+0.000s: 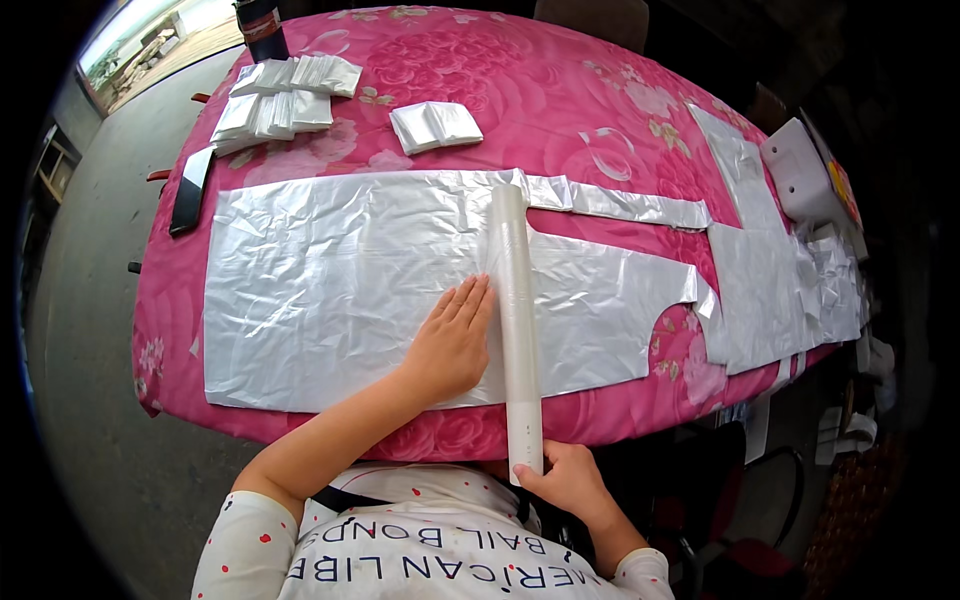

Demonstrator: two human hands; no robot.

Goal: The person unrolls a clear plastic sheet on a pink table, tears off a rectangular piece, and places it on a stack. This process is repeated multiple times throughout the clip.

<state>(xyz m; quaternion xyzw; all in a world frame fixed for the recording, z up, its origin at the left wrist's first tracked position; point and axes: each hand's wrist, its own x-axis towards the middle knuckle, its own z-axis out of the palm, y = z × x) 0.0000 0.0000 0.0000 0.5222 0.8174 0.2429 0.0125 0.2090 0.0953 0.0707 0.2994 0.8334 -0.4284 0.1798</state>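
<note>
A thin white plastic apron (300,290) lies spread across the table, wrinkled, with its straps reaching to the right. My left hand (453,340) rests flat on it, fingers stretched out together, just left of a long whitish tube (516,310). The tube lies across the apron from far to near, and its near end sticks out past the table edge. Around that near end my right hand (562,478) is closed, thumb on top. The fingers under the tube are partly hidden.
Folded white plastic packets (275,105) are stacked at the far left, near a dark bottle (262,30) and a phone (192,192). Another folded packet (436,127) lies farther right. More plastic aprons (760,290) and a white container (797,172) occupy the right end of the pink tablecloth (560,80).
</note>
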